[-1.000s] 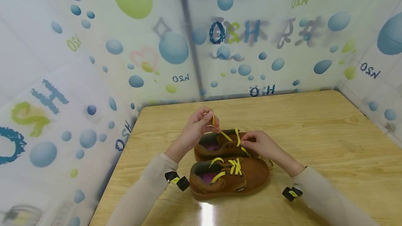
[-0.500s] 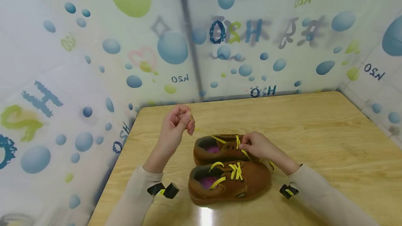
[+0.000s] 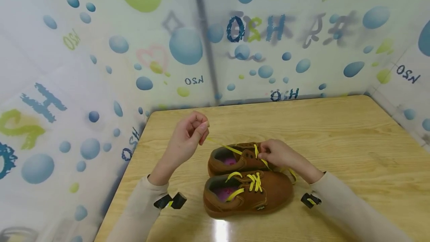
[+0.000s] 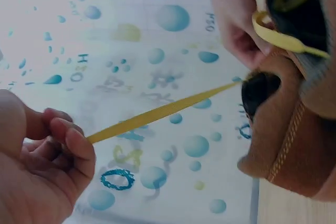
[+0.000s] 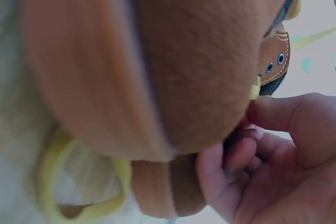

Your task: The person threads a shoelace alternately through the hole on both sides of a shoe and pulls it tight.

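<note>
Two brown shoes with yellow laces stand side by side on the wooden table, toes to the right. My left hand [image 3: 183, 139] is raised left of the far shoe [image 3: 220, 167], pinching the end of a yellow shoelace [image 4: 163, 111]. That lace runs taut to the far shoe's collar in the left wrist view. At the far shoe's eyelets, my right hand [image 3: 280, 156] pinches the lace [image 5: 255, 88] between thumb and fingers; its fingertips are partly hidden. The near shoe [image 3: 279, 193] has crossed laces and two loose ends by its opening.
A yellow lace loop [image 5: 47, 182] lies on the table beyond the shoes' toes. The wooden table [image 3: 349, 141] reaches back to a printed curtain [image 3: 295, 3] with blue drops. Each sleeve carries a black wrist camera [image 3: 171, 200].
My left hand has moved left, away from the far shoe, drawing the lace out straight. My right hand stays at that shoe's eyelets. The head view has shifted slightly.
</note>
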The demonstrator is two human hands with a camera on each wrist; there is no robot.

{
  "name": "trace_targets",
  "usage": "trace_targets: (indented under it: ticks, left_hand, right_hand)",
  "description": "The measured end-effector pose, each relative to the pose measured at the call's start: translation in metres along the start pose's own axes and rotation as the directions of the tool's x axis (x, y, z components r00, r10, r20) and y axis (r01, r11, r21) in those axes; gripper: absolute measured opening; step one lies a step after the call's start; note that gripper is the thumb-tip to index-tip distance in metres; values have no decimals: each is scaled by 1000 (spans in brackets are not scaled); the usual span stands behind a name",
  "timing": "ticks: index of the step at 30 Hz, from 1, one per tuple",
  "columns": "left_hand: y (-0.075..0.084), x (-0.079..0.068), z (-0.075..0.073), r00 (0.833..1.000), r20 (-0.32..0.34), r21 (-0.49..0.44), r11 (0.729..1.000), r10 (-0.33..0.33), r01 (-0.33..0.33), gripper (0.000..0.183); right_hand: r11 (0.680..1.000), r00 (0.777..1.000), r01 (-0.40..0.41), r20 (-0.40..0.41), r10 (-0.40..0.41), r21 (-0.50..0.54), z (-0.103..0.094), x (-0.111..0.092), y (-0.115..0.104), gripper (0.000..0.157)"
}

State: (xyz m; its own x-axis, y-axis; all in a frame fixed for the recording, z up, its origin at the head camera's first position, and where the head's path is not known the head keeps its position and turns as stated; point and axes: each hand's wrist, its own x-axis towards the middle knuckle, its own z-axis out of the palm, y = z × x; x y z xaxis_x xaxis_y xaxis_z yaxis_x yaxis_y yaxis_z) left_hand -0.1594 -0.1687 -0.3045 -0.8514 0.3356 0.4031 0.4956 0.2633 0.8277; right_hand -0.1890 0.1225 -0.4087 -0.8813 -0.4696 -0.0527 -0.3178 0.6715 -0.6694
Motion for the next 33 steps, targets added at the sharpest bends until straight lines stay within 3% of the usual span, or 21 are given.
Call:
trace_targets:
  ticks: [2, 4, 8, 10, 13, 16, 19, 21, 22, 24, 26, 28, 30, 33]
  left_hand:
    - [-7, -1, 0, 999, 35, 128, 992, -9, 4, 9]
    - [-12, -2, 2, 997, 76, 253, 967, -25, 5, 8]
    - [-25, 1, 14, 982, 179, 448, 893, -60, -27, 10]
    - [-30, 2, 22, 968, 237, 514, 856, -80, -55, 10]
    - [-39, 5, 35, 938, 334, 595, 792, -90, -136, 10]
    - [-49, 6, 50, 893, 438, 636, 739, -106, -224, 16]
    - [-58, 7, 63, 843, 520, 644, 711, -138, -281, 30]
    - [-60, 7, 67, 825, 538, 653, 704, -171, -279, 38]
    - [-60, 7, 68, 824, 538, 652, 708, -180, -271, 40]
    - [-58, 6, 68, 839, 516, 658, 706, -171, -260, 39]
    - [-54, 7, 68, 872, 468, 669, 703, -146, -241, 36]
    - [-50, 9, 68, 908, 408, 685, 691, -101, -230, 29]
    - [-45, 12, 70, 934, 350, 699, 682, -67, -213, 21]
    - [-35, 19, 78, 941, 338, 672, 710, -39, -212, 24]
  right_hand:
    - [999, 999, -4, -43, 5, 32, 1, -4, 2, 27]
    - [997, 996, -5, -92, 12, 80, 2, -11, 7, 21]
    - [998, 988, 24, -152, -13, 66, -8, -33, 23, 13]
    - [998, 992, 55, -117, -53, 11, -14, -45, 33, 7]
    - [986, 989, 148, -8, -149, -82, -18, -58, 47, 18]
    - [965, 971, 230, 89, -220, -125, -12, -66, 57, 29]
    - [938, 961, 274, 83, -262, -213, -3, -70, 64, 26]
    - [922, 965, 260, 41, -259, -288, 1, -72, 66, 26]
    - [922, 971, 230, 6, -240, -312, 1, -73, 66, 28]
    - [937, 975, 171, -88, -206, -304, 0, -75, 65, 26]
    - [973, 972, 109, -184, -148, -204, -6, -77, 61, 20]
    - [995, 959, 93, -266, -100, -41, -16, -77, 54, 11]
    - [988, 949, 114, -306, -77, 103, -26, -75, 44, 3]
    - [964, 947, 147, -312, -74, 220, -37, -72, 24, 6]
